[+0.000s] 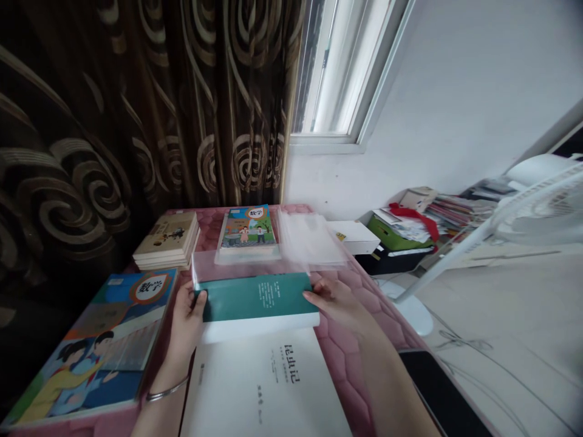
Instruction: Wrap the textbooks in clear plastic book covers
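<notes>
A book [255, 382] lies open in front of me, its white title page with black Chinese characters showing. Its green cover flap [255, 297] is lifted at the far end, and a clear plastic book cover [246, 262] sticks out beyond it. My left hand [189, 312], with a bangle on the wrist, is closed on the flap's left edge, thumb on top. At the opposite edge my right hand [334, 300] pinches the flap between thumb and fingers. Whether both hands also grip the plastic is hard to tell.
Two math textbooks [102, 346] [250, 227] and a stack of brown-covered books [166, 237] lie on the pink quilted tablecloth [350, 346]. Clear plastic sheets [310, 240] and a white box [353, 235] are at the back. A black phone-like object [437, 388] lies right; a white fan [542, 200] stands beyond.
</notes>
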Demonstrator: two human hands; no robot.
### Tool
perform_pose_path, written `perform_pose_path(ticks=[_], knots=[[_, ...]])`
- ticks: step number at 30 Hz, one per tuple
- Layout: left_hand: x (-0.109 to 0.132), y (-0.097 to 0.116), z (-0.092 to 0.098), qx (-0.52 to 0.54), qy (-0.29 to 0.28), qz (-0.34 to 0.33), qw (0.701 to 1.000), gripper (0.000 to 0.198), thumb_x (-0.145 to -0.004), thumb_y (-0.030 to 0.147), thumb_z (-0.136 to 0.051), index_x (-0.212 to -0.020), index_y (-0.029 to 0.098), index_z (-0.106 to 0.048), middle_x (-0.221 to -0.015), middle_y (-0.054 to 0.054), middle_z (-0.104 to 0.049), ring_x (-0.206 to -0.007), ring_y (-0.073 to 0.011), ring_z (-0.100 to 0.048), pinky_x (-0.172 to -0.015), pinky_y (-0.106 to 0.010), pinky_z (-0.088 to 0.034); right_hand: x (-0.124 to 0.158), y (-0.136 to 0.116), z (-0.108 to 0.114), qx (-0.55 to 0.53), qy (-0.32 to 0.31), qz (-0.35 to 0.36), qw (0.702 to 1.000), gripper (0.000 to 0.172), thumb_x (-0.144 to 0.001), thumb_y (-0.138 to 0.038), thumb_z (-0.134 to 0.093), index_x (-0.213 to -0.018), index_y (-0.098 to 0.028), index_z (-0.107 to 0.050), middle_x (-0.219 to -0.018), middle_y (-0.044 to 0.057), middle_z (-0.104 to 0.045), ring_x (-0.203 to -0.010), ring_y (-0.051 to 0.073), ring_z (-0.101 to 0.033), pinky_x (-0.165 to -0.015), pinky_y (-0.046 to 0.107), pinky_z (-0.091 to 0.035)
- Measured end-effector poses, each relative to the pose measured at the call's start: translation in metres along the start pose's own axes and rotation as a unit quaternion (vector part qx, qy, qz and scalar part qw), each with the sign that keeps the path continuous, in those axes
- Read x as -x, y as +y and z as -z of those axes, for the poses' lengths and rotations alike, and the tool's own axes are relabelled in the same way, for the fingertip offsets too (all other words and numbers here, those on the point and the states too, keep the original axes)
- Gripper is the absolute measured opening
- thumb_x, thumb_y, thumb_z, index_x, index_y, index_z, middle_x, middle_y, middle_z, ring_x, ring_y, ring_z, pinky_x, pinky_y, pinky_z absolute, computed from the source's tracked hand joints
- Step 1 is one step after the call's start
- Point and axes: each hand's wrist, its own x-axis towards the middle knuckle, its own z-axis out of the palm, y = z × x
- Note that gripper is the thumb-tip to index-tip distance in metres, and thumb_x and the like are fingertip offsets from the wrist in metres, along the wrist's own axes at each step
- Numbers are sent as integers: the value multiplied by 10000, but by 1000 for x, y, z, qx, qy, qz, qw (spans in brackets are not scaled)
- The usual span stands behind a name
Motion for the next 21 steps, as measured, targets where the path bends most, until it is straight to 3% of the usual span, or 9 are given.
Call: perform_pose_path(ticks=[5,15,21], knots=[[0,0,1,16,-7,-3,1000,409,-760,483,-661,-1044,209,-551,-944,-34,-653,-860,-185,-614,-775,-287,-466,-2,-5,-3,18,-59,0,998,344,-715,-474,-623,-524,-214,-506,-544,-26,-485,-533,137,-444,-520,279,-324],[0,-3,1,11,8,12,1000,421,-738,497,-679,-1021,204,-571,-887,-23,-650,-854,-182,-609,-789,-288,-456,-12,8,-23,22,30,21,999,320,-645,-470,-570,-523,-238,-387,-575,-28,-428,-567,144,-398,-549,283,-328],[-2,-4,0,4,2,7,1000,427,-743,512,-661,-1013,197,-562,-908,-42,-656,-869,-198,-612,-813,-318,-457,-10,0,-18,-31,-3,2,1000,342,-623,-474,-607,-528,-234,-384,-573,-35,-409,-582,144,-393,-566,288,-314]])
